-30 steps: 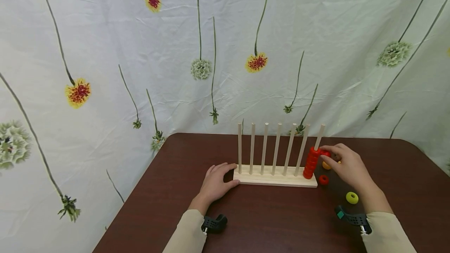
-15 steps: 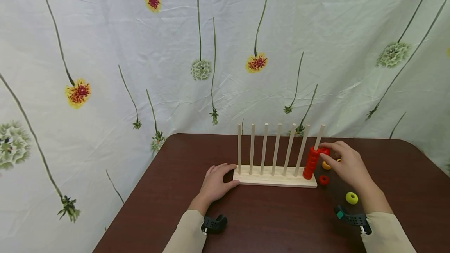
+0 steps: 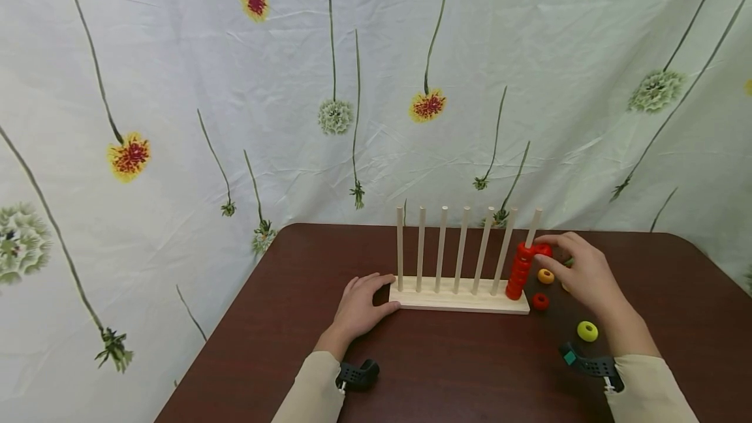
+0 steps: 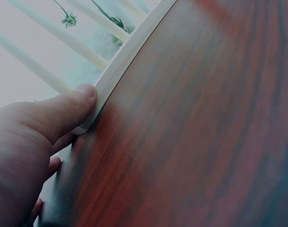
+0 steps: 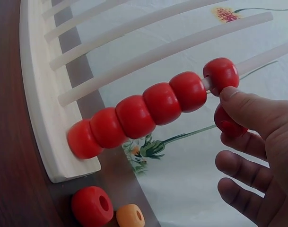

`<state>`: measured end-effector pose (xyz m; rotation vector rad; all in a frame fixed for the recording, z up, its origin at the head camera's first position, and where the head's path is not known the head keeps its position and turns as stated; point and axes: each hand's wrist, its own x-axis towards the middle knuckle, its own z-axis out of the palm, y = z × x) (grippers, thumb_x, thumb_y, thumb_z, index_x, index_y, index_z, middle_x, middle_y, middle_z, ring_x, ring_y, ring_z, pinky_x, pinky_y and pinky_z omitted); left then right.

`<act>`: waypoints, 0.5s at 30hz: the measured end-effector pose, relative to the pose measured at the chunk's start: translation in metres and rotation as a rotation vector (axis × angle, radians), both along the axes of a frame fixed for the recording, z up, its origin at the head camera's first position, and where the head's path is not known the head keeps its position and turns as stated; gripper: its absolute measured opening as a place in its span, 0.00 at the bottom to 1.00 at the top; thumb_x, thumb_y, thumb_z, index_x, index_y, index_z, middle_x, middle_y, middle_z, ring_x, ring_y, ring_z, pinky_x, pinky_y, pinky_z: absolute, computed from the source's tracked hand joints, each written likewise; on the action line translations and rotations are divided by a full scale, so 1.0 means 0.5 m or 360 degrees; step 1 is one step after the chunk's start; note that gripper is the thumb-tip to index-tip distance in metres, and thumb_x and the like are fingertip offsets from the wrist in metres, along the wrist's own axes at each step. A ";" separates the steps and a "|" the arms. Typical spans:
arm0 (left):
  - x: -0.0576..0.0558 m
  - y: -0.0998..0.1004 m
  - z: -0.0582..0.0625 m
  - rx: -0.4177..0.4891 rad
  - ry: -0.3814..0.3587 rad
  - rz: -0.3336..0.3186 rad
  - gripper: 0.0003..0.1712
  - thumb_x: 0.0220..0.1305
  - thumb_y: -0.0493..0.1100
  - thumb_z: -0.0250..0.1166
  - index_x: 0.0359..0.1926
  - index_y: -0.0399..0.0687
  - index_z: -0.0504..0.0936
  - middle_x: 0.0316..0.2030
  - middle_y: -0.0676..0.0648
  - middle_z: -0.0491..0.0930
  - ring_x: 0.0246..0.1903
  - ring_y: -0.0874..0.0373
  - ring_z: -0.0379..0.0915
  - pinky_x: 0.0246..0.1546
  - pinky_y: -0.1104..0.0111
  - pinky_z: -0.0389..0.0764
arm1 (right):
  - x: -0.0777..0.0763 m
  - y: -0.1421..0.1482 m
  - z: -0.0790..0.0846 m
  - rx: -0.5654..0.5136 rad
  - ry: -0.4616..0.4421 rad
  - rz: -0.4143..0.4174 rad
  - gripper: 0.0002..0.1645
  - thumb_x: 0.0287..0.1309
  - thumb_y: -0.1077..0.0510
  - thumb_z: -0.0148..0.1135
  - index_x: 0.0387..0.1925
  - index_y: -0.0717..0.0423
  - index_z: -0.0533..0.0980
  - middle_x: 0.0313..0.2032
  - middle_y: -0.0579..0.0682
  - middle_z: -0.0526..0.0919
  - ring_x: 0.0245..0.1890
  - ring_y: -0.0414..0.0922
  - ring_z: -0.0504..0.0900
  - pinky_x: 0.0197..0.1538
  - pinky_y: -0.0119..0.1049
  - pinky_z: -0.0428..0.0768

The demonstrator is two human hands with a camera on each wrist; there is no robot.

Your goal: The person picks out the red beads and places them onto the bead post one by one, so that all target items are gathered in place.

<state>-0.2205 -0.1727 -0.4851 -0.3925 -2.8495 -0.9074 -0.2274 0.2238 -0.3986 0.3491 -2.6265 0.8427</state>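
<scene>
A pale wooden rack (image 3: 458, 303) with a row of upright pegs stands on the dark table. My left hand (image 3: 364, 305) grips its left end, the thumb (image 4: 80, 97) against the front edge. Several red beads (image 5: 135, 117) are stacked on the rightmost peg (image 5: 264, 56). Above that stack, apart from it, another red bead (image 5: 221, 73) sits round the same peg. My right hand (image 3: 583, 273), to the right of the peg, has its thumb tip touching that upper bead. A further red bead (image 5: 229, 122) is pinched between thumb and forefinger, partly hidden; the other fingers are loosely bent.
To the right of the rack lie a loose red bead (image 3: 540, 301), an orange bead (image 3: 546, 276) and a yellow-green bead (image 3: 587, 331). Something green shows partly behind my right hand. A flower-printed cloth (image 3: 376, 83) hangs behind the table (image 3: 458, 364).
My right hand has risen slightly beside the peg, with the red bead between its fingers. More of the orange bead now shows beneath it. My left hand and the rack stay put.
</scene>
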 end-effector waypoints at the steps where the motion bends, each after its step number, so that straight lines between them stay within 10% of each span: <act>1: 0.000 0.000 0.000 0.0001 -0.0002 0.0000 0.31 0.63 0.55 0.70 0.66 0.53 0.77 0.64 0.48 0.78 0.71 0.47 0.65 0.75 0.43 0.55 | 0.000 0.000 0.001 0.0003 0.0012 -0.0004 0.20 0.63 0.53 0.68 0.54 0.57 0.79 0.44 0.57 0.81 0.39 0.53 0.78 0.29 0.30 0.75; 15: -0.002 0.000 -0.002 -0.0003 -0.0005 0.0002 0.32 0.63 0.55 0.69 0.66 0.53 0.77 0.64 0.48 0.78 0.71 0.47 0.65 0.75 0.43 0.55 | 0.000 -0.002 0.006 -0.0030 0.0118 0.0009 0.21 0.63 0.51 0.68 0.53 0.58 0.80 0.43 0.57 0.82 0.38 0.50 0.78 0.30 0.29 0.74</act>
